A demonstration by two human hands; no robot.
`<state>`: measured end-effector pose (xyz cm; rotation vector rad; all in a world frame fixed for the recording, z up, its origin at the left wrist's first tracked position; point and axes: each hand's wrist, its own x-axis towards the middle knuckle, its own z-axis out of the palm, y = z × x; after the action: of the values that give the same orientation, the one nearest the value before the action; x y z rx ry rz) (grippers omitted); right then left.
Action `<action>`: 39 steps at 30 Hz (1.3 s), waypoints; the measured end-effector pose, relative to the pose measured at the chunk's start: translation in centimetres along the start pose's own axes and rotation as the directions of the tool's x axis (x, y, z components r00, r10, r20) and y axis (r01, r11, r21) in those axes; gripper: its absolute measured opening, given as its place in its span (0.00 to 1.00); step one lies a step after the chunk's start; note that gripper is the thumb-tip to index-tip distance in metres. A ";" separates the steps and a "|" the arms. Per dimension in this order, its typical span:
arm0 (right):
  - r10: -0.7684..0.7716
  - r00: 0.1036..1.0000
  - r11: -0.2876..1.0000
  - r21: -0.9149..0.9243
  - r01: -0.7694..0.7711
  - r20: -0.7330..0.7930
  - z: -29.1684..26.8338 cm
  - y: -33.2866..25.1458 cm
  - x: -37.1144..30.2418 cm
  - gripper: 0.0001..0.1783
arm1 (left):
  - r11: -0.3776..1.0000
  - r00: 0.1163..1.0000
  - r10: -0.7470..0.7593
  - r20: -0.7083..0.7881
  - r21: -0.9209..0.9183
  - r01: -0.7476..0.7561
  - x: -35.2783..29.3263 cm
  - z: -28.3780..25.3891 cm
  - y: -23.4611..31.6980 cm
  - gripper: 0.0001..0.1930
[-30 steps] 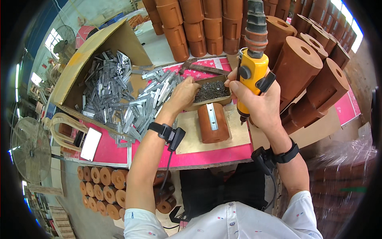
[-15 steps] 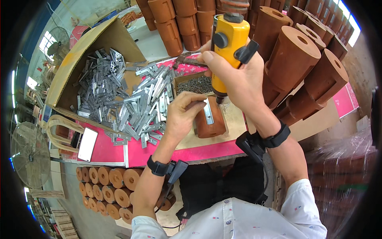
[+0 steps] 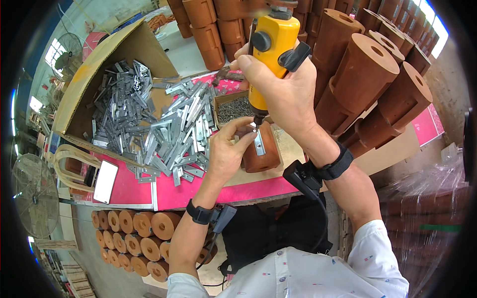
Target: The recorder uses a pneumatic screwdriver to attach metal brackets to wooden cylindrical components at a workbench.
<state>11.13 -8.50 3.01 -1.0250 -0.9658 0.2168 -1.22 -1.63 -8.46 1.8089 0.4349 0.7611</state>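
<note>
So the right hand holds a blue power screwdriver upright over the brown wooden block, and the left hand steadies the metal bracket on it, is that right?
Not quite: the power screwdriver is yellow, not blue, as the head view shows. The rest stands: the right hand holds it upright over the brown wooden block, and the left hand steadies the metal bracket on it.

A wooden block [image 3: 259, 149] lies on the table [image 3: 139, 191], a metal strip [image 3: 259, 142] on top. Left of it spreads a pile of metal brackets [image 3: 149, 124]; a box of screws [image 3: 233, 109] sits behind, stacked wooden cylinders [image 3: 367, 74] right.
</note>
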 end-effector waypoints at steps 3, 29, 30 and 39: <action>0.009 1.000 1.000 -0.007 -0.008 0.005 0.0 0.2 0.0 0.16 | 1.000 1.000 0.002 0.001 -0.029 -0.002 0.1 0.0 -0.5 0.16; -0.158 0.987 0.986 -0.065 0.156 -0.035 0.6 3.2 0.7 0.25 | 0.992 0.995 0.097 0.000 0.078 -0.096 1.3 0.1 -1.6 0.12; -0.156 0.987 0.986 -0.071 0.153 -0.038 0.6 3.3 0.7 0.25 | 0.986 0.993 0.119 0.001 0.119 -0.118 1.3 0.1 -1.4 0.11; -0.135 0.990 0.988 -0.079 0.133 -0.024 0.7 3.4 0.6 0.26 | 0.960 0.986 0.166 -0.009 0.229 -0.160 1.3 0.0 -1.3 0.11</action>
<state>11.90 -5.87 0.76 -1.0267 -1.0188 0.0526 -0.14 -0.37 -9.32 2.0704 0.4080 0.8799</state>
